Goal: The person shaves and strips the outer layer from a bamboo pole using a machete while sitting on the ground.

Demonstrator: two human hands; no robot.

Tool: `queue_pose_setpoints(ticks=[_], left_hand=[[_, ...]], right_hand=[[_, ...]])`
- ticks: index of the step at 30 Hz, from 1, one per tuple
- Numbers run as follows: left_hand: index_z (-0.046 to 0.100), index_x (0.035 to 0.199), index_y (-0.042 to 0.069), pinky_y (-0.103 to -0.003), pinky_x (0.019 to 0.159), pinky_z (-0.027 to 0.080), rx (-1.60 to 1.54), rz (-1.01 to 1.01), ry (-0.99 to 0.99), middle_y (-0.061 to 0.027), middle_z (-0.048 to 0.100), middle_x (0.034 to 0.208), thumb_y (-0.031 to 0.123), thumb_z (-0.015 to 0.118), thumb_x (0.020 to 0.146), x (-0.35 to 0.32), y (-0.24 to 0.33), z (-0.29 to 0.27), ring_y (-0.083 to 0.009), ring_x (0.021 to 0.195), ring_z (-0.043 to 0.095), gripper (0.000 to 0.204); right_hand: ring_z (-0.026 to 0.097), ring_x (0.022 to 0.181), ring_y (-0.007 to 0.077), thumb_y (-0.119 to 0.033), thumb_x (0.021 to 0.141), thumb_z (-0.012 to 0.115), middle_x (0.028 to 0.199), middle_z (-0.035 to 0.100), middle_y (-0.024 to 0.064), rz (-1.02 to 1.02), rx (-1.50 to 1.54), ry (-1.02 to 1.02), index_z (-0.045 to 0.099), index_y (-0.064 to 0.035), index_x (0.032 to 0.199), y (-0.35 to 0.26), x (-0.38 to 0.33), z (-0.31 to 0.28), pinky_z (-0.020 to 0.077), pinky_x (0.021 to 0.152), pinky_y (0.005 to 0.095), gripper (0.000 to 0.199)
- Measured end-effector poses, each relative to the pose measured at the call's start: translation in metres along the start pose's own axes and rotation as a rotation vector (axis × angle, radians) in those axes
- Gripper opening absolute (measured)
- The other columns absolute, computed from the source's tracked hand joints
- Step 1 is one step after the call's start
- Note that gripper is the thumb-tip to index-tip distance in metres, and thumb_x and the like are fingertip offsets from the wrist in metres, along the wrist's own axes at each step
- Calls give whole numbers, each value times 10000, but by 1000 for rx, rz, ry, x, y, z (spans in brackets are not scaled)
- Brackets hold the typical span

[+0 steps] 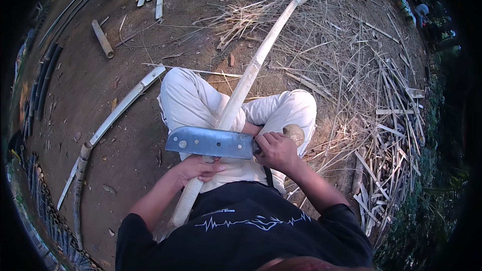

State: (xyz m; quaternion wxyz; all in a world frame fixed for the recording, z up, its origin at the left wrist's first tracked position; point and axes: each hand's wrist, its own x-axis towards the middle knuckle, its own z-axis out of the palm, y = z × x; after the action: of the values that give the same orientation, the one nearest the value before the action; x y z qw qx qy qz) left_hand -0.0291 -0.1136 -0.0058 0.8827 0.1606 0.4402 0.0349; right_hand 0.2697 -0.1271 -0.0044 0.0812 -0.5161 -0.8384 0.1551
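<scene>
A long pale split bamboo strip runs from beside my left hip, across my lap and out over the ground ahead. My left hand is closed around it near my waist, just below the blade. In my right hand is the handle of a broad cleaver, whose rounded wooden end shows past my fingers. Its grey blade, with several round holes or spots, lies crosswise over the strip and points left. Whether the edge touches the bamboo cannot be made out.
I sit cross-legged in light trousers on bare dirt. Thin bamboo shavings and split pieces cover the right side. Another split strip and a short bamboo piece lie left. Dark poles line the far left.
</scene>
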Motion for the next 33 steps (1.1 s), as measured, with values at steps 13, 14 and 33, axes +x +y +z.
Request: queue_pose_setpoints(ticks=[13, 14, 33], left_hand=[[418, 922, 166, -212, 441, 289, 73, -38, 53, 104, 373, 687, 66, 842, 808, -34, -37, 17, -8, 523, 367, 450], [417, 914, 170, -213, 442, 290, 111, -38, 86, 106, 373, 684, 74, 847, 804, -38, -37, 20, -8, 523, 372, 455], [413, 858, 180, -211, 473, 308, 110, -169, 170, 104, 391, 672, 75, 822, 830, -55, -18, 16, -16, 544, 373, 424]], right_hand=[[705, 737, 354, -310, 791, 746, 769, 679, 144, 75, -52, -133, 581, -66, 906, 56, 45, -1, 566, 657, 458, 317], [707, 744, 340, -306, 784, 749, 760, 674, 134, -12, -62, -103, 584, -72, 898, 57, 42, 2, 566, 654, 448, 308], [709, 715, 367, -272, 795, 701, 744, 697, 159, 387, -50, -119, 606, -57, 904, 153, 93, 15, 574, 684, 488, 260]])
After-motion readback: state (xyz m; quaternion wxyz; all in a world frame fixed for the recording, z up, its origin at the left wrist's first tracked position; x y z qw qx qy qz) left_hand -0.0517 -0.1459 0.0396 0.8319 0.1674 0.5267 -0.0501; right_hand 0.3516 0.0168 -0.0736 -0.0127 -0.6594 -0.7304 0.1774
